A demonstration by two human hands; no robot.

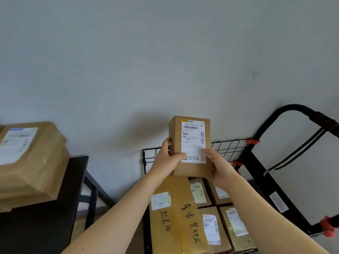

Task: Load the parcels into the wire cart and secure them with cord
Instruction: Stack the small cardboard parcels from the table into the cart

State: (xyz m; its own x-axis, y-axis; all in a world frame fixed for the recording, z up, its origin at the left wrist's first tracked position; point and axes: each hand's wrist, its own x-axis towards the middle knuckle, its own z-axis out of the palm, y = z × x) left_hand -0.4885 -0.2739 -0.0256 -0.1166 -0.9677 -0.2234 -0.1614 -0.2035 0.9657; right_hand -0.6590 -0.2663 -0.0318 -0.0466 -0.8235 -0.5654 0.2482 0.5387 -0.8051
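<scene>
Left hand (166,160), right hand (219,166): fingers (167,143) curled round lower sides of small parcel (190,136), above wire cart (246,156). Seems light, stiff; best held by opposite sides.

Soft, even light, moderately bright, no hard highlights. The grey wall (165,52) is lit evenly and dims slightly toward the top corners. A diffuse shadow (145,129) falls on the wall left of the held small parcel (190,143), so the light comes from the right (edges very soft, hard to trace). The shipping label (192,142) is mostly sharp: large digits are readable, fine print is smeared. The parcel stack (31,162) at the left edge is blurred, its label washed out with a bluish tint. Wide-angle distortion bows the cart handle (293,110) and stretches the lower corners. The black table (55,217) is crushed dark, with little detail. The parcels in the cart (211,226) are mildly soft.
</scene>
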